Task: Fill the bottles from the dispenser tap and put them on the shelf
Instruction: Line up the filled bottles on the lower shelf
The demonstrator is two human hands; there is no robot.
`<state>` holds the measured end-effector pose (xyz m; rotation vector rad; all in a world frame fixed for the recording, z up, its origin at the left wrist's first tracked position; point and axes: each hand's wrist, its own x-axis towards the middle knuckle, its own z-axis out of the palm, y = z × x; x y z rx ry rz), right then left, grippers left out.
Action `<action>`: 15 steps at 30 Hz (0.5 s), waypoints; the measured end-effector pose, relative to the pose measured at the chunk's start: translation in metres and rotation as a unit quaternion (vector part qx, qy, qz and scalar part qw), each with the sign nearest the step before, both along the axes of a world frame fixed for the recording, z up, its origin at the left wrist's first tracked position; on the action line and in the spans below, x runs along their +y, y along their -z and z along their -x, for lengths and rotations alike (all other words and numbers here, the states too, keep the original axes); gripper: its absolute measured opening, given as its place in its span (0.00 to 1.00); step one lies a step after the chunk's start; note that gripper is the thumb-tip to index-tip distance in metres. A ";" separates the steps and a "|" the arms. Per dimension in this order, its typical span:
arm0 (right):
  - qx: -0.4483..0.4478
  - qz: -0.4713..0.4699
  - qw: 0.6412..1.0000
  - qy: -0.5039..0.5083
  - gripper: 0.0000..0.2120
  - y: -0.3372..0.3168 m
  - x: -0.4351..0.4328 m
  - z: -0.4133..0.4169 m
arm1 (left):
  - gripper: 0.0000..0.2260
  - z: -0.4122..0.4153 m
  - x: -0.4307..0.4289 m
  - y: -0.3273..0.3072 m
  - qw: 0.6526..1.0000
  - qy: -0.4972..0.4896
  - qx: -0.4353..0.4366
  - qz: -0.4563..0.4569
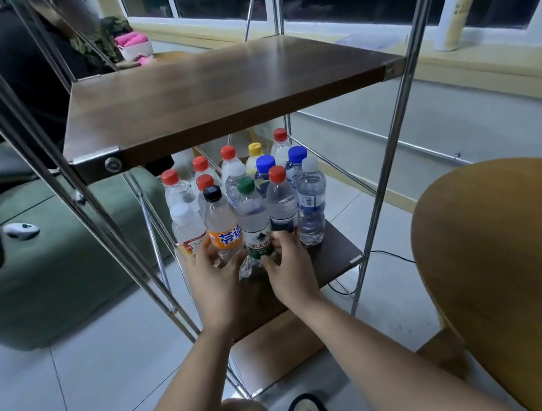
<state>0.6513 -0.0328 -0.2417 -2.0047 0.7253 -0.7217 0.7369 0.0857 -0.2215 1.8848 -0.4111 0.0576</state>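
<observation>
Our left hand (pixel 211 273) is wrapped round the bottom of the orange-label bottle (pixel 223 226) and our right hand (pixel 287 267) grips the green-cap bottle (pixel 254 220) low down, touching it. Both stand upright, caps up, at the front of a tight bunch of other bottles (pixel 312 207) on the rack's lower shelf (pixel 338 248). Above is a dark wood upper shelf (pixel 216 93), with pale floor tiles (pixel 80 379), a green sofa (pixel 52 281) left and a wooden table (pixel 506 263) right.
</observation>
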 end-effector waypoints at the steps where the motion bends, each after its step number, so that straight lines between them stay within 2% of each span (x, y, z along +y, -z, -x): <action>1: 0.009 -0.004 1.000 -0.016 0.19 0.001 -0.002 0.004 | 0.21 0.001 0.001 -0.001 1.000 -0.002 -0.003 -0.003; 5: 0.034 -0.029 0.998 -0.052 0.22 -0.006 -0.010 0.030 | 0.24 0.011 0.003 -0.003 1.000 -0.009 0.010 0.009; 9: 0.047 -0.037 0.998 -0.034 0.22 -0.018 -0.017 0.068 | 0.31 0.029 0.008 -0.002 0.997 -0.017 0.040 0.059; 12: 0.018 -0.020 1.000 -0.014 0.21 -0.033 -0.023 0.104 | 0.26 0.051 0.007 -0.004 0.999 -0.035 0.029 0.028; 15: 0.014 -0.022 1.000 0.017 0.19 -0.051 -0.032 0.144 | 0.19 0.075 -0.002 -0.004 0.999 0.021 0.011 0.023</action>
